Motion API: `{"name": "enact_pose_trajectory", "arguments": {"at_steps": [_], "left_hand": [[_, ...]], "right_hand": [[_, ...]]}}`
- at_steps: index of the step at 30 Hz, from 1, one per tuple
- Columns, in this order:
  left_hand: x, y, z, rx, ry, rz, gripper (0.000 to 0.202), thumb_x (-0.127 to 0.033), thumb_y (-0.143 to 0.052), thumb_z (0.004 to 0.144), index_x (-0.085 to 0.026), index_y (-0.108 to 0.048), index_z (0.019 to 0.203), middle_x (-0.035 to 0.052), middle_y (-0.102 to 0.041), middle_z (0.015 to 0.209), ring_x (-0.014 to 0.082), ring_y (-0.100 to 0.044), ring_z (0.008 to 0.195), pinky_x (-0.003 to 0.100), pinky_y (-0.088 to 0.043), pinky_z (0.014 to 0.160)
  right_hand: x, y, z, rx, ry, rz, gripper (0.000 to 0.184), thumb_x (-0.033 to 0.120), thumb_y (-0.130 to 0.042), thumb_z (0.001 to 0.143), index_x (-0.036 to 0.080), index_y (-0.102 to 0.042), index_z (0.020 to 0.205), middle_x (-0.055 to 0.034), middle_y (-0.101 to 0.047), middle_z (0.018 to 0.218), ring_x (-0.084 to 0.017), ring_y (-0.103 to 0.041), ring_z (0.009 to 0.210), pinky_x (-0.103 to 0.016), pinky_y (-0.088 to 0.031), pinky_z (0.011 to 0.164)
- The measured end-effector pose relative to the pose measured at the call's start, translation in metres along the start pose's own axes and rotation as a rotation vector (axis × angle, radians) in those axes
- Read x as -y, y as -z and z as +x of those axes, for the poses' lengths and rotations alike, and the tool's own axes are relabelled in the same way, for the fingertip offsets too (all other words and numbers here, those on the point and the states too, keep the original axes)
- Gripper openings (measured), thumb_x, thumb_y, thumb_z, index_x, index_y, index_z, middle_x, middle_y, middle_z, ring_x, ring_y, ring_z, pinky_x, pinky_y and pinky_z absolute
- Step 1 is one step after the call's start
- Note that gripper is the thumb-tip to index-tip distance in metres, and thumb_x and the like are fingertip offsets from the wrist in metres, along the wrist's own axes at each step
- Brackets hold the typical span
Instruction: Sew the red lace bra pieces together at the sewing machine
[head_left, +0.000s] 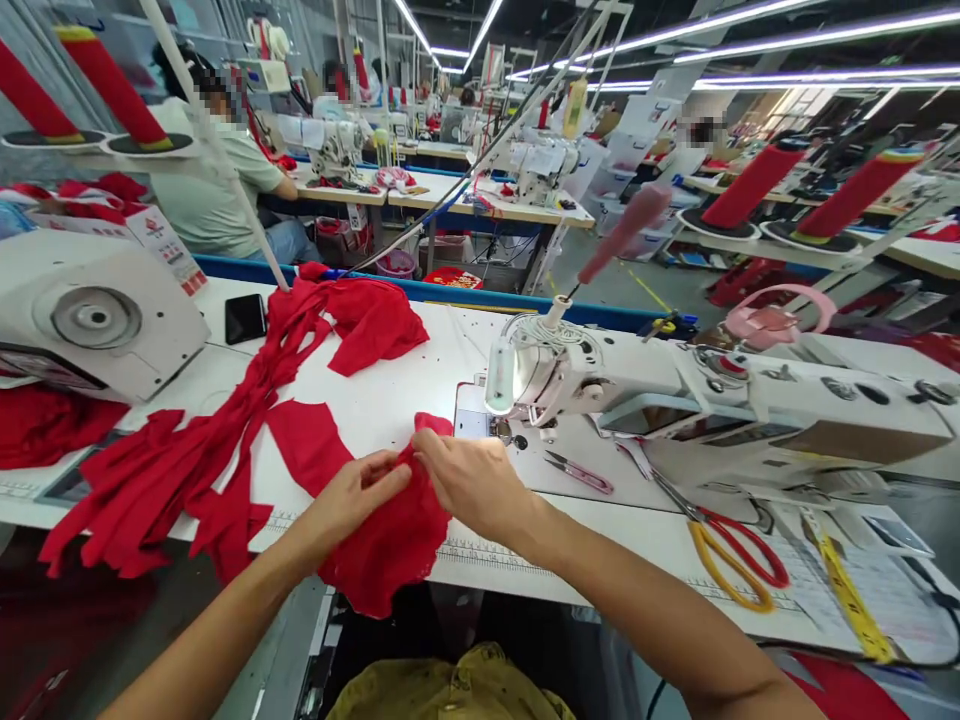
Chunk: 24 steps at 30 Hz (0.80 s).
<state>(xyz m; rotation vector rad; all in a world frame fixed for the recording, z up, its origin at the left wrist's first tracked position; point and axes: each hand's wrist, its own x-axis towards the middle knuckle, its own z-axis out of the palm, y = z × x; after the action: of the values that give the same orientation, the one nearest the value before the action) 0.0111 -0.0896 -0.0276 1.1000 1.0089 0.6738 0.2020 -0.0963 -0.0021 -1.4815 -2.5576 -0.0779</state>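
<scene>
A piece of red fabric (397,550) hangs over the front edge of the white sewing table, its upper part between my two hands. My left hand (364,490) pinches its left side with thumb and fingers. Close beside it, my right hand (472,480) grips the fabric's upper edge, fingers bent down. Just right of my hands stands a white sewing machine (585,380), its needle area partly hidden behind my right hand. Another flat red fabric piece (311,440) lies to the left of the held one.
Bunched red strips (187,470) spread across the left, near a black phone (246,318) and another machine (97,310). Thread snips (581,472), scissors (735,560) and a yellow tape measure (847,590) lie to the right. A co-worker (217,180) sits beyond the table.
</scene>
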Motion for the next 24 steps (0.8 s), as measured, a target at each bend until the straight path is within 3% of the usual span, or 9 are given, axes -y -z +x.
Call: {"name": "enact_pose_trajectory", "arguments": {"at_steps": [3, 7, 10, 13, 15, 18, 21, 24], "left_hand": [[0.0, -0.017, 0.018, 0.011, 0.159, -0.294, 0.034, -0.048, -0.074, 0.082, -0.018, -0.073, 0.099, 0.0084, -0.077, 0.096, 0.0253, -0.073, 0.087, 0.031, -0.058, 0.074], [0.007, -0.024, 0.03, 0.025, 0.166, -0.333, 0.033, -0.042, -0.077, 0.081, -0.018, -0.072, 0.103, 0.0073, -0.077, 0.093, 0.021, -0.073, 0.081, 0.029, -0.058, 0.074], [0.008, -0.029, 0.029, 0.082, 0.166, -0.41, 0.032, -0.037, -0.08, 0.078, -0.02, -0.071, 0.103, 0.0046, -0.077, 0.092, 0.0205, -0.074, 0.084, 0.029, -0.058, 0.079], [0.002, -0.039, 0.031, 0.103, 0.266, -0.5, 0.03, -0.042, -0.08, 0.076, -0.018, -0.072, 0.091, 0.0039, -0.077, 0.085, 0.0228, -0.074, 0.085, 0.029, -0.058, 0.079], [-0.004, -0.047, 0.035, 0.119, 0.327, -0.477, 0.034, -0.046, -0.078, 0.077, -0.016, -0.072, 0.092, 0.0067, -0.077, 0.085, 0.027, -0.074, 0.087, 0.032, -0.059, 0.078], [-0.009, -0.056, 0.044, 0.098, 0.302, -0.422, 0.032, -0.037, -0.082, 0.074, -0.013, -0.07, 0.093, 0.0094, -0.077, 0.086, 0.0287, -0.074, 0.083, 0.035, -0.059, 0.076], [-0.008, -0.062, 0.049, 0.014, 0.228, -0.424, 0.034, -0.031, -0.085, 0.07, -0.015, -0.068, 0.094, 0.0084, -0.077, 0.088, 0.0249, -0.074, 0.081, 0.034, -0.059, 0.079], [-0.004, -0.065, 0.048, -0.017, 0.2, -0.411, 0.039, -0.033, -0.085, 0.071, -0.014, -0.067, 0.1, 0.0089, -0.077, 0.094, 0.0251, -0.074, 0.085, 0.034, -0.059, 0.081]], "right_hand": [[-0.01, -0.013, -0.01, -0.1, -0.054, 0.085, 0.017, 0.014, -0.044, 0.097, 0.02, -0.058, 0.105, -0.0038, -0.068, 0.079, -0.017, -0.063, 0.064, -0.027, -0.036, 0.051], [-0.032, -0.04, -0.038, -0.378, -0.332, 0.48, 0.02, 0.024, -0.046, 0.098, 0.02, -0.058, 0.114, -0.0067, -0.07, 0.096, -0.019, -0.067, 0.088, -0.029, -0.051, 0.074], [-0.041, -0.052, -0.052, -0.336, -0.422, 0.874, 0.028, 0.032, -0.054, 0.095, 0.02, -0.056, 0.119, -0.0073, -0.069, 0.106, -0.018, -0.067, 0.094, -0.03, -0.054, 0.078], [-0.041, -0.054, -0.052, -0.285, -0.419, 1.098, 0.034, 0.03, -0.057, 0.091, 0.019, -0.055, 0.123, 0.0, -0.065, 0.084, -0.015, -0.064, 0.078, -0.028, -0.052, 0.071], [-0.038, -0.051, -0.05, -0.257, -0.419, 1.148, 0.036, 0.026, -0.057, 0.089, 0.02, -0.055, 0.124, 0.0069, -0.052, 0.067, -0.012, -0.054, 0.062, -0.024, -0.046, 0.06], [-0.037, -0.044, -0.051, -0.226, -0.404, 1.154, 0.044, 0.023, -0.062, 0.085, 0.021, -0.054, 0.128, 0.0103, -0.042, 0.062, -0.01, -0.043, 0.055, -0.021, -0.038, 0.053], [-0.039, -0.043, -0.059, -0.252, -0.438, 1.092, 0.046, 0.02, -0.062, 0.084, 0.022, -0.053, 0.129, 0.009, -0.052, 0.065, -0.011, -0.048, 0.057, -0.023, -0.042, 0.057], [-0.044, -0.045, -0.065, -0.336, -0.452, 1.059, 0.037, 0.023, -0.062, 0.085, 0.022, -0.058, 0.121, 0.0026, -0.065, 0.08, -0.014, -0.06, 0.072, -0.028, -0.051, 0.07]]}}
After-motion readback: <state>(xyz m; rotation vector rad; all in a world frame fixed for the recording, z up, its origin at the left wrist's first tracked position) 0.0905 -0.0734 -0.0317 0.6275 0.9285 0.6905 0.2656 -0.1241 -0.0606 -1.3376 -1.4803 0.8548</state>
